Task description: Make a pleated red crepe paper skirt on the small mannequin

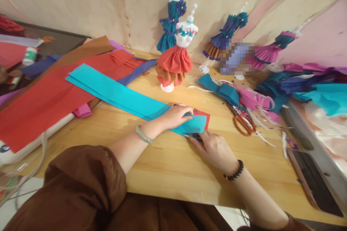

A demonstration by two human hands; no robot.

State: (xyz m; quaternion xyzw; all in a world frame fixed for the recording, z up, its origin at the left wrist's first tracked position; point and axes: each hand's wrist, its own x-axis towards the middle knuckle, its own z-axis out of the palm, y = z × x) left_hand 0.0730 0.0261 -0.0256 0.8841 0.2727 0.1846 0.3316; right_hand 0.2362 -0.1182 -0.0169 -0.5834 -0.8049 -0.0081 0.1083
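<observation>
A long turquoise paper strip (pixel 119 92) lies diagonally across the wooden table (pixel 173 166). My left hand (pixel 176 114) presses flat on its near end, fingers stretched out over the paper. My right hand (pixel 214 148) pinches the strip's lower edge together with a small dark thing I cannot make out. A red paper piece (pixel 204 114) peeks out from under the strip's end.
Orange-handled scissors (pixel 244 122) lie right of my hands. A red sheet (pixel 46 97) and other coloured papers cover the left. Several small mannequins in paper dresses (pixel 176 57) stand along the back wall. Paper scraps pile at the right; a phone (pixel 314 182) lies near the right edge.
</observation>
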